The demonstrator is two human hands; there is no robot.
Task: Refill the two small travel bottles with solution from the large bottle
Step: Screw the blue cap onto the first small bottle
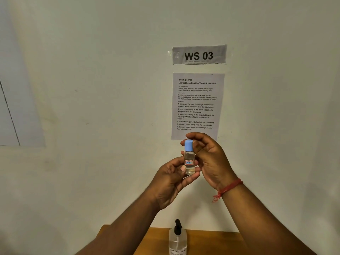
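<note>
I hold a small clear travel bottle (189, 163) upright in front of the wall, with a little liquid in it and a red and blue label. My left hand (172, 181) grips its lower body. My right hand (207, 157) has its fingers around the light blue cap (188, 145) on top. Below, the large clear bottle (177, 240) with a black pump top stands on the wooden table (211, 242). A second travel bottle is out of sight.
A white wall fills the view. On it hang a "WS 03" sign (199, 54) and a printed task sheet (197, 105). A red thread (228, 188) circles my right wrist. Only the table's far edge shows.
</note>
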